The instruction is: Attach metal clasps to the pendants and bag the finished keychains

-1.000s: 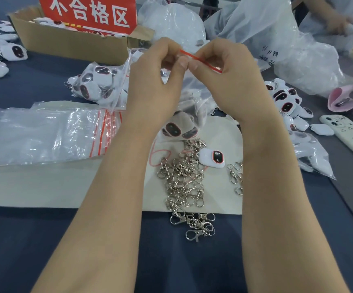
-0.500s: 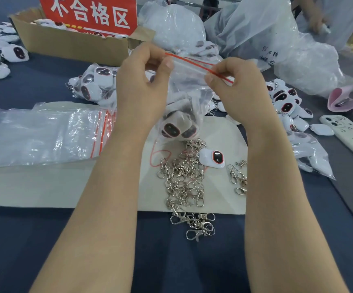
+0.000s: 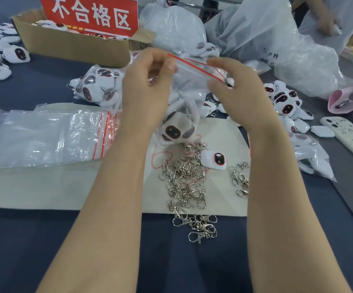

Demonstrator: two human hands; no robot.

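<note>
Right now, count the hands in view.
3: left hand and right hand pinch the seal of the zip bag; another person's hand is top right. More may be hidden.

We note dark blue table [image 3: 44,250]: beige mat [image 3: 44,187] from centre to 8 o'clock, cardboard box [image 3: 65,47] at 11, loose pendants [image 3: 17,54] at 10, white phone [image 3: 348,140] at 3, few clasps [image 3: 196,227] off mat edge at 6.

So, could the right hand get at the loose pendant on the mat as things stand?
Probably, but not right away: the right hand pinches the zip bag together with the left hand. The loose pendant lies uncovered on the mat, just left of its forearm, nothing over it.
</note>
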